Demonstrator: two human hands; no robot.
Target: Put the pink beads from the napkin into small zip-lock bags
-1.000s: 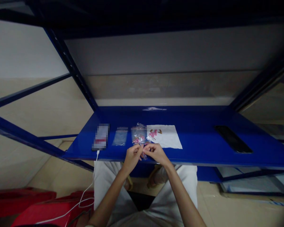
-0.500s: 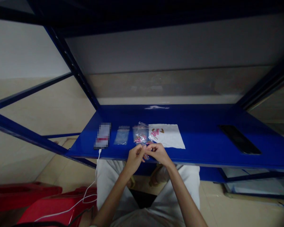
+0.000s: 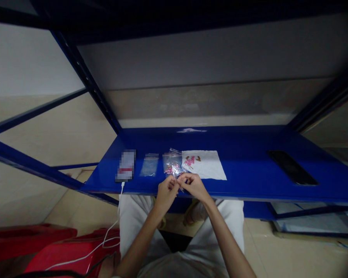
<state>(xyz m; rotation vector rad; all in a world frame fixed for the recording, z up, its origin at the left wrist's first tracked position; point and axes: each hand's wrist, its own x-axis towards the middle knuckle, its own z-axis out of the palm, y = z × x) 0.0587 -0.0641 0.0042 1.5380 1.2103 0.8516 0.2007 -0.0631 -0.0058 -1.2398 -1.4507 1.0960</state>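
My left hand point(image 3: 166, 190) and my right hand point(image 3: 193, 186) meet at the front edge of the blue shelf point(image 3: 243, 170), both with fingers pinched on a small clear plastic bag point(image 3: 176, 175). Just beyond them lie clear zip bags point(image 3: 169, 162) with pink beads in them. Right of these, a white cloth point(image 3: 210, 165) lies flat, bearing pink beads point(image 3: 190, 160) and small brown pieces point(image 3: 198, 158) at its left side. A flat clear bag point(image 3: 149, 165) rests to the left.
A phone point(image 3: 126, 165) with a white cable point(image 3: 117, 216) lies at the shelf's left end. At the right is a black flat device point(image 3: 292, 167). Blue posts frame the shelf. Red plastic stools point(image 3: 66, 255) stand at lower left.
The fingers of both hands have shifted on the small bag, and more clear plastic shows between them. My left fingers are curled more. Things on the shelf have stayed put.
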